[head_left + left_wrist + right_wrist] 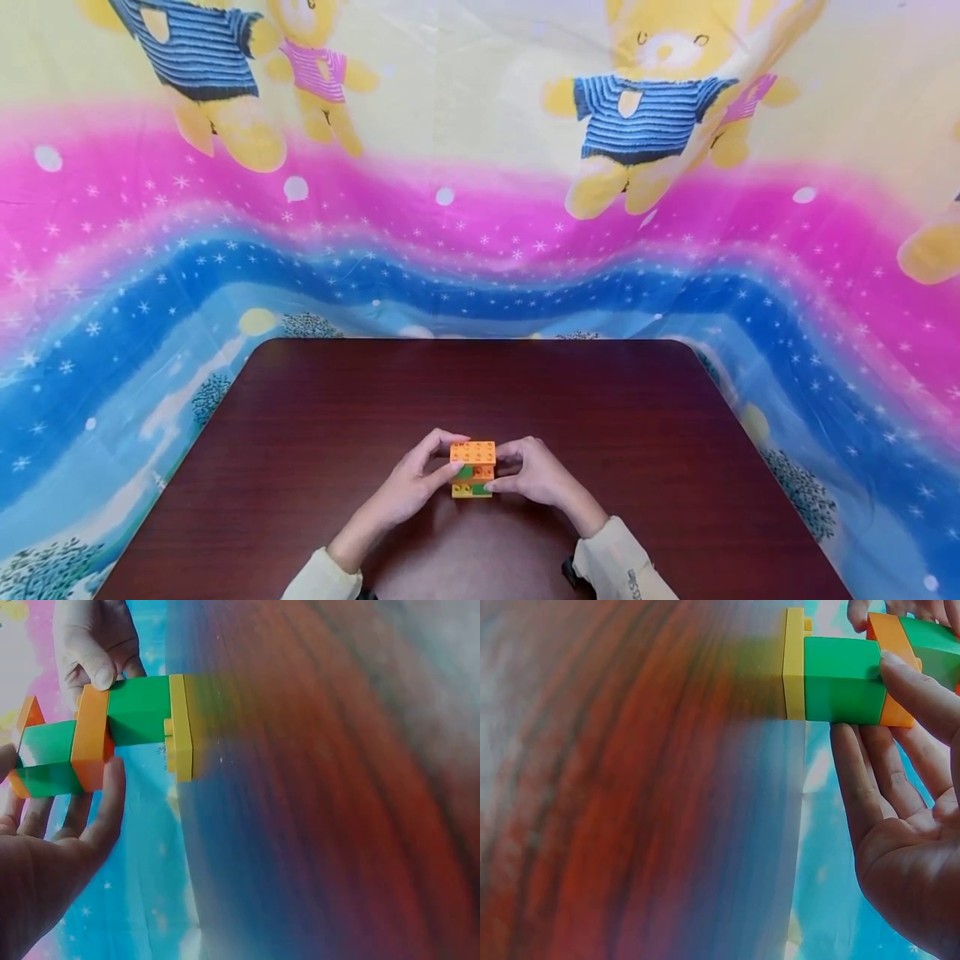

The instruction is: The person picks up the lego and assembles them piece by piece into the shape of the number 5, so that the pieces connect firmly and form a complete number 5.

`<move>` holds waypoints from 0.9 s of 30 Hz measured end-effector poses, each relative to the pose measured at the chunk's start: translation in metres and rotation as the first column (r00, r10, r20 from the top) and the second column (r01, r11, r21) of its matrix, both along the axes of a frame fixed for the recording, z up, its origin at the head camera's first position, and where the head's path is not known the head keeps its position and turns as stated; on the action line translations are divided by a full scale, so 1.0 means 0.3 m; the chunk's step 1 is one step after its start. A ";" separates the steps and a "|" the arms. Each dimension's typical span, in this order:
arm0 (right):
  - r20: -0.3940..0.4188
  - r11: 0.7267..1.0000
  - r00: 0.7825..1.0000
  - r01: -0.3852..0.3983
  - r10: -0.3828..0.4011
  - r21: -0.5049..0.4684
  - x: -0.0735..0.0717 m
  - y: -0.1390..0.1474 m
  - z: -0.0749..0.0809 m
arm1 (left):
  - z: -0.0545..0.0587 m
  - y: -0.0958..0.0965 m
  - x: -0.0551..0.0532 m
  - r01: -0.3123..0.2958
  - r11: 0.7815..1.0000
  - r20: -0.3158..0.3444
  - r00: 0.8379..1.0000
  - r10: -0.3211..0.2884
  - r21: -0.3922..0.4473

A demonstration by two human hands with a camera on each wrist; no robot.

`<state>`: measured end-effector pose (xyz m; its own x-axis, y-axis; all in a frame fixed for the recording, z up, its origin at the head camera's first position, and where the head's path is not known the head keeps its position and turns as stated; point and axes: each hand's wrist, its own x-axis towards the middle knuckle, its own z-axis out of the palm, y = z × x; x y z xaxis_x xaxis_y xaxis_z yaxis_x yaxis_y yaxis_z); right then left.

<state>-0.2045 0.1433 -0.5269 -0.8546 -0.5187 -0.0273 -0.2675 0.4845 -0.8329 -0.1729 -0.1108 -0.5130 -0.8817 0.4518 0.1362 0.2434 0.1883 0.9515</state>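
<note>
A toy building brick stack [472, 473] stands on the table. At its base is a yellow plate [180, 727], then a lower green brick [844, 679] on the right side, an orange plate [93, 735] in the middle, an upper green brick [49, 754] on the left side and a studded orange plate [473, 452] on top. My left hand [408, 479] grips the upper part from the left, thumb in front and fingers behind. From the right, my right hand [538, 475] holds the lower green brick and middle orange plate between thumb and fingers.
The dark reddish-brown table [472, 383] has rounded far corners. Behind and beside it hangs a cloth [450, 225] printed with bears, in pink, blue and cream. Both forearms come in over the near table edge in light sleeves [622, 558].
</note>
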 end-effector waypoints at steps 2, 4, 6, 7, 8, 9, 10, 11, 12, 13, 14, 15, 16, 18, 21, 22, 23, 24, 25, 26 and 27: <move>0.000 1.000 1.000 0.002 -0.002 0.000 -0.001 0.002 -0.001 | 0.012 -0.002 -0.002 0.005 1.000 -0.015 1.000 -0.006 -0.025; -0.006 1.000 1.000 0.001 -0.001 -0.001 -0.002 0.004 -0.001 | 0.025 -0.004 -0.005 0.009 0.999 -0.021 1.000 -0.010 -0.045; -0.010 1.000 1.000 0.000 0.000 -0.006 -0.003 0.006 -0.002 | 0.035 -0.005 -0.007 0.010 0.998 -0.022 1.000 -0.012 -0.059; -0.010 1.000 1.000 -0.002 0.001 -0.008 -0.003 0.006 -0.002 | 0.038 -0.005 -0.007 0.008 0.998 -0.025 1.000 -0.009 -0.067; -0.012 1.000 1.000 -0.003 0.003 -0.009 -0.003 0.006 -0.003 | 0.039 -0.006 -0.007 0.003 0.997 -0.026 1.000 -0.005 -0.077; -0.009 1.000 1.000 -0.005 0.005 -0.013 -0.003 0.005 -0.003 | 0.038 -0.007 -0.007 -0.006 0.996 -0.024 1.000 0.003 -0.088; -0.004 1.000 1.000 -0.005 0.005 -0.014 -0.004 0.004 -0.004 | 0.037 -0.007 -0.007 -0.013 0.995 -0.025 1.000 0.011 -0.096; -0.001 1.000 1.000 -0.007 0.007 -0.017 -0.004 0.003 -0.004 | 0.035 -0.008 -0.007 -0.020 0.994 -0.027 0.999 0.018 -0.103; 0.003 1.000 1.000 -0.007 0.007 -0.017 -0.004 0.002 -0.004 | 0.034 -0.009 -0.007 -0.027 0.994 -0.028 0.999 0.024 -0.108; 0.009 1.000 1.000 -0.007 0.007 -0.022 -0.004 0.002 -0.004 | 0.032 -0.009 -0.006 -0.033 0.993 -0.031 0.999 0.030 -0.112; 0.013 1.000 1.000 -0.008 0.008 -0.029 -0.004 0.001 -0.003 | 0.031 -0.009 -0.006 -0.037 0.993 -0.031 0.999 0.034 -0.112; 0.018 0.999 1.000 -0.008 0.008 -0.033 -0.003 0.001 -0.001 | 0.031 -0.009 -0.006 -0.041 0.993 -0.032 0.999 0.037 -0.112; 0.021 0.999 1.000 -0.007 0.008 -0.036 -0.002 0.000 0.001 | 0.032 -0.009 -0.005 -0.043 0.993 -0.033 0.999 0.039 -0.109; 0.026 0.999 1.000 -0.006 0.007 -0.043 -0.001 -0.001 0.004 | 0.034 -0.009 -0.005 -0.045 0.994 -0.032 0.999 0.042 -0.102; 0.026 0.999 1.000 -0.007 0.008 -0.045 0.001 -0.001 0.006 | 0.035 -0.008 -0.005 -0.048 0.994 -0.038 0.998 0.045 -0.098; 0.026 0.999 1.000 -0.006 0.007 -0.045 0.001 -0.001 0.006 | 0.035 -0.007 -0.005 -0.049 0.994 -0.041 0.998 0.045 -0.099; 0.029 0.999 1.000 -0.006 0.007 -0.046 0.001 -0.001 0.005 | 0.034 -0.007 -0.005 -0.050 0.994 -0.044 0.998 0.046 -0.099; 0.030 0.999 1.000 -0.006 0.007 -0.048 0.001 -0.001 0.004 | 0.034 -0.007 -0.005 -0.051 0.994 -0.047 0.998 0.047 -0.099; 0.032 0.999 0.999 -0.007 0.009 -0.051 0.001 0.000 0.004 | 0.033 -0.006 -0.005 -0.053 0.994 -0.050 0.998 0.048 -0.099; 0.032 0.999 0.999 -0.006 0.008 -0.050 0.001 0.000 0.003 | 0.032 -0.006 -0.004 -0.054 0.994 -0.051 0.998 0.049 -0.097; 0.034 0.999 0.999 -0.006 0.007 -0.050 0.000 0.000 0.003 | 0.032 -0.006 -0.005 -0.054 0.994 -0.052 0.997 0.049 -0.096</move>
